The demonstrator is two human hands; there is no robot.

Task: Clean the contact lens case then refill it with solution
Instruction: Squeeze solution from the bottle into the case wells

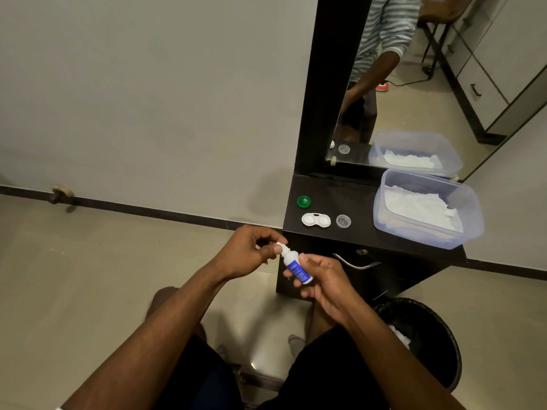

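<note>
A white contact lens case (316, 220) lies open, both wells uncovered, on the dark cabinet top (340, 196). Its green cap (303, 201) sits behind it and a clear cap (343, 221) lies to its right. In front of the cabinet, my right hand (322, 279) grips a small white solution bottle with a blue label (294, 266), tilted with its top toward the left. My left hand (251, 253) pinches the bottle's white cap (281, 247) between thumb and fingers.
A clear plastic tub (426, 208) holding white tissue sits on the right of the cabinet top, against a mirror (414, 84). A black waste bin (426, 335) with crumpled tissue stands on the floor at my right. A drawer handle (355, 261) is below the top.
</note>
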